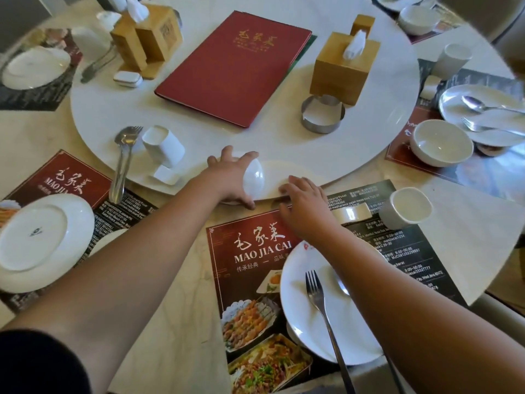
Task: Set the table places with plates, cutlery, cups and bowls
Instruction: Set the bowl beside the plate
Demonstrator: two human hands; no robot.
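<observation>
My left hand (230,177) grips a white bowl (253,179), tilted on its side at the near edge of the white turntable (199,129). My right hand (305,204) rests palm down, fingers spread, on the turntable's rim just right of the bowl. In front of me lies a red and black placemat (255,251) carrying a white plate (309,314) with a fork (321,305) and a partly hidden spoon (341,284). A white cup (406,209) and a white rest (352,213) stand at the mat's far right.
On the turntable: a red menu (233,66), wooden tissue boxes (343,68), a metal ashtray (322,115), a fork and spoon (125,155), a cup (163,146). An upturned plate (42,240) sits on the left mat. The right place has a bowl (441,143) and plate (488,112).
</observation>
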